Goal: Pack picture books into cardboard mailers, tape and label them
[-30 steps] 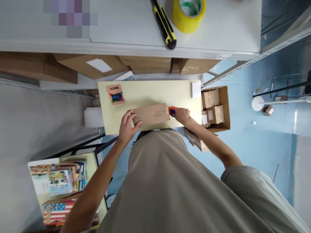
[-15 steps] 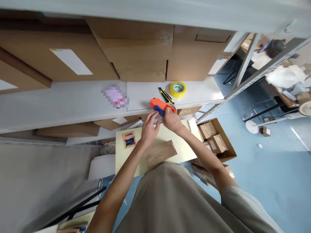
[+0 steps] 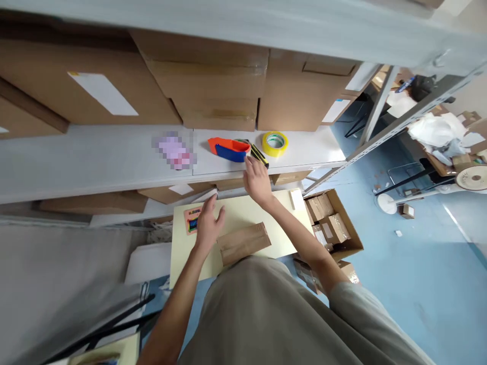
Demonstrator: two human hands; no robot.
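Note:
An orange and blue tape dispenser (image 3: 228,153) lies on the white shelf (image 3: 114,162). My right hand (image 3: 257,182) is just below its right end, fingertips close against it and loosely bent, no longer wrapped round it. Beside the dispenser are a black and yellow utility knife (image 3: 260,156) and a roll of yellow tape (image 3: 267,146). My left hand (image 3: 207,228) hovers empty over the pale tabletop (image 3: 283,218), fingers apart, partly covering a pink printed card (image 3: 189,221). A flat brown cardboard package (image 3: 245,243) lies between my forearms, near my body.
Large cardboard boxes (image 3: 220,86) stand along the back of the shelf. A blurred-out pinkish item (image 3: 175,150) lies left of the dispenser. To the right, an open carton (image 3: 353,238) holds several small boxes. A metal shelf post (image 3: 380,111) and a white fan (image 3: 472,178) stand further right.
The tape dispenser has gone from my right hand onto the shelf, further left. My left hand has drawn back down and left, over the printed card.

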